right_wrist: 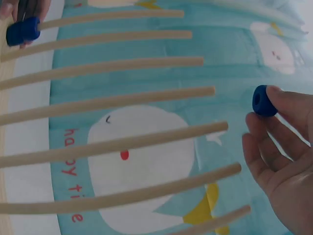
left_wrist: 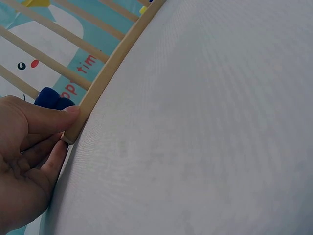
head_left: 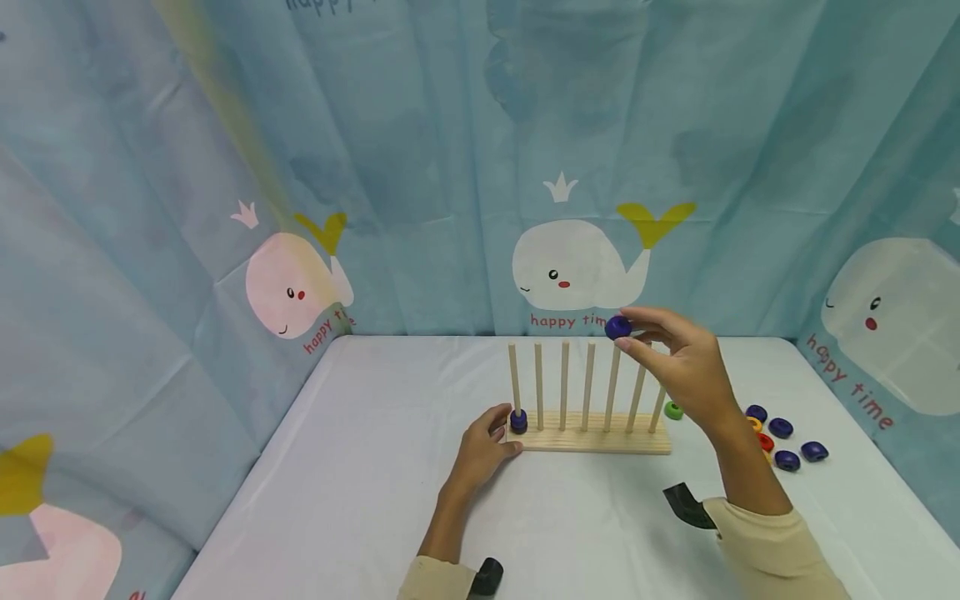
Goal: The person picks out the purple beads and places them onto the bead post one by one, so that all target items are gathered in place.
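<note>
A wooden peg rack (head_left: pixel 592 440) stands on the table, with several upright pegs along its base. Two dark blue beads (head_left: pixel 518 422) are stacked on its leftmost peg. My left hand (head_left: pixel 483 454) grips the left end of the base; in the left wrist view the thumb lies on the base's edge, beside those beads. Between thumb and fingertips, my right hand (head_left: pixel 686 362) pinches another blue bead (right_wrist: pixel 264 101). That bead is held up at about peg-top height, apart from the pegs, and its hole shows in the right wrist view.
Right of the rack lie several loose beads: a green bead (head_left: pixel 673 410), a red bead (head_left: pixel 765 442), and blue ones such as this blue bead (head_left: pixel 813 452). Some yellow ones are partly hidden by the right forearm. A whale-print curtain (head_left: pixel 435 167) hangs behind the white table (head_left: pixel 360 467).
</note>
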A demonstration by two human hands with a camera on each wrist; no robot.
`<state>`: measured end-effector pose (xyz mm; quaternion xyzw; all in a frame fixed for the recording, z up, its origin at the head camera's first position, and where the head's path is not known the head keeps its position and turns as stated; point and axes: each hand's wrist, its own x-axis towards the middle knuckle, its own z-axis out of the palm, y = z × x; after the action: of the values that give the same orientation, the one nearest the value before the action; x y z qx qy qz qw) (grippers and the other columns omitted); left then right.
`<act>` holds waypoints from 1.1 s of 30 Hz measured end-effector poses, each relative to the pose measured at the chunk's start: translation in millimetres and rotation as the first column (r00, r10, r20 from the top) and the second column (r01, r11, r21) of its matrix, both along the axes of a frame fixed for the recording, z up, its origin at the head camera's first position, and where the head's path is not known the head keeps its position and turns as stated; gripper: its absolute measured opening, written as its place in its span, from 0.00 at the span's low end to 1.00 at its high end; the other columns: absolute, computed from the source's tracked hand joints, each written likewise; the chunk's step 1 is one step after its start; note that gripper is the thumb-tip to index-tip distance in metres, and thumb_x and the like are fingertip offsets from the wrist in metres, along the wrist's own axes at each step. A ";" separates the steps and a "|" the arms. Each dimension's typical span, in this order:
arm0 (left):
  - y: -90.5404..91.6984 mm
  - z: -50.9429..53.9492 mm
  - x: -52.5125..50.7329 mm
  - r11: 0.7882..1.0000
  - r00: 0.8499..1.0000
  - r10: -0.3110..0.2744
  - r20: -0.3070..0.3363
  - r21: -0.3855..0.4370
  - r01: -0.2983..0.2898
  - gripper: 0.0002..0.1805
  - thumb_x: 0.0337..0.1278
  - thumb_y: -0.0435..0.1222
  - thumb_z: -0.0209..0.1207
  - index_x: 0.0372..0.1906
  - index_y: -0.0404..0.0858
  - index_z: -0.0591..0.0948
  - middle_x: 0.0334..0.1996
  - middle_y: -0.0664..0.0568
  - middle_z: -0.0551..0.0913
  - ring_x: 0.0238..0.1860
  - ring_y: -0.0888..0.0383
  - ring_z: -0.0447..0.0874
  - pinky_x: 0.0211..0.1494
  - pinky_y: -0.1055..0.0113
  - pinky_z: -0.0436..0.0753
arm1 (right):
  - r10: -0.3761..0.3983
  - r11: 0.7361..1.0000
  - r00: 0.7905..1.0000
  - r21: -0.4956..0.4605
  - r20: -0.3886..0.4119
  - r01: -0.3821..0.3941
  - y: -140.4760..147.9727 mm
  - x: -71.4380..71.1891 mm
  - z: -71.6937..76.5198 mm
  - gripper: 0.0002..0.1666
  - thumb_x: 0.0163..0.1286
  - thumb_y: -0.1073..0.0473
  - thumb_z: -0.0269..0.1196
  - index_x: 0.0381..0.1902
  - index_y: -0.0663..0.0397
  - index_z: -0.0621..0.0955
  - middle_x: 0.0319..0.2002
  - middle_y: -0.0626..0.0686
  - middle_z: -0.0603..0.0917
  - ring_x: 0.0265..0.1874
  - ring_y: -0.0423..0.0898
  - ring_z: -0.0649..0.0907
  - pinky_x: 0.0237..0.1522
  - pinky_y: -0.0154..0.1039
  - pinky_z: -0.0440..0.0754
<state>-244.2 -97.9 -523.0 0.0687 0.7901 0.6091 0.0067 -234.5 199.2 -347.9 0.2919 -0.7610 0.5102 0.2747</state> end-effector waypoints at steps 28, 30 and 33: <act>0.5 0.5 0.9 1.000 1.000 0.000 -0.007 -0.010 0.000 0.38 0.55 0.23 0.71 0.73 0.31 0.74 0.71 0.35 0.77 0.74 0.39 0.74 0.77 0.60 0.77 | 0.083 0.990 0.995 0.113 0.059 -0.090 -56.9 -11.9 2.5 0.23 0.68 0.67 0.73 0.61 0.58 0.85 0.53 0.51 0.90 0.48 0.44 0.88 0.52 0.25 0.88; 0.2 0.4 0.9 1.000 1.000 0.000 -0.008 -0.007 0.000 0.38 0.55 0.23 0.72 0.73 0.31 0.74 0.71 0.35 0.77 0.74 0.39 0.74 0.77 0.60 0.77 | 0.090 0.989 0.994 0.114 0.064 -0.097 -59.8 -12.6 3.3 0.23 0.68 0.66 0.74 0.61 0.57 0.85 0.52 0.50 0.90 0.48 0.44 0.88 0.52 0.26 0.88; -0.1 0.3 0.9 1.000 1.000 0.003 -0.010 -0.003 -0.003 0.39 0.54 0.23 0.72 0.73 0.30 0.74 0.71 0.35 0.76 0.75 0.39 0.73 0.78 0.59 0.77 | 0.103 0.988 0.993 0.113 0.066 -0.110 -63.9 -14.2 3.9 0.23 0.69 0.66 0.74 0.61 0.58 0.85 0.52 0.50 0.90 0.49 0.44 0.89 0.55 0.29 0.89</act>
<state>-243.3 -98.0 -522.7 0.0707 0.7911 0.6076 0.0020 -248.7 135.2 -344.0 0.3322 -0.7806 0.4874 0.2067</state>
